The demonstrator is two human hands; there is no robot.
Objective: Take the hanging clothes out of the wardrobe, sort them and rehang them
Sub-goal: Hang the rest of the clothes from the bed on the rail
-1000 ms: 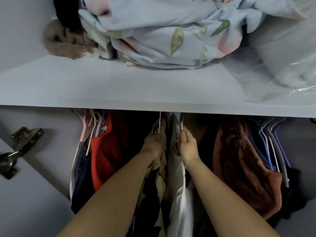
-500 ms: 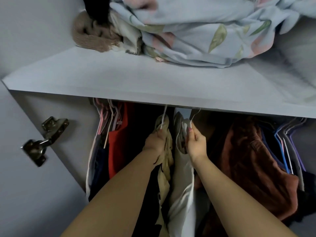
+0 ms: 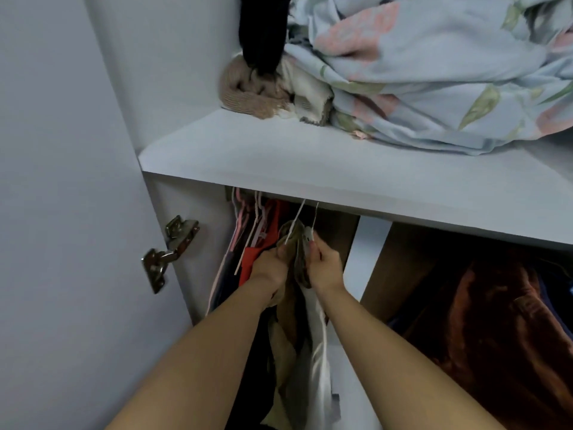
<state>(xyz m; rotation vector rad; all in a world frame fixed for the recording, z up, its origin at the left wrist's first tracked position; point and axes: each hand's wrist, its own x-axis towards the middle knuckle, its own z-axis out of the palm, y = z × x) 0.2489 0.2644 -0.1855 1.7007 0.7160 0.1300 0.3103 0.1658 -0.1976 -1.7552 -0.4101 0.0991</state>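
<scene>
Two grips — left hand (image 3: 268, 265) and right hand (image 3: 325, 268) clutching hung garments (image 3: 295, 235) beneath white shelf (image 3: 279, 156).

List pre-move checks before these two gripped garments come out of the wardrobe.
1. Left hand grips beige garment at the top: ok.
2. Right hand grips white garment: ok.
3. Hanger hooks off the rail: cannot tell, shelf hides it.
4. Gap to brown garment on the right: ok.
5. Clear of red garment: not ok, it crowds the left hand.
</scene>
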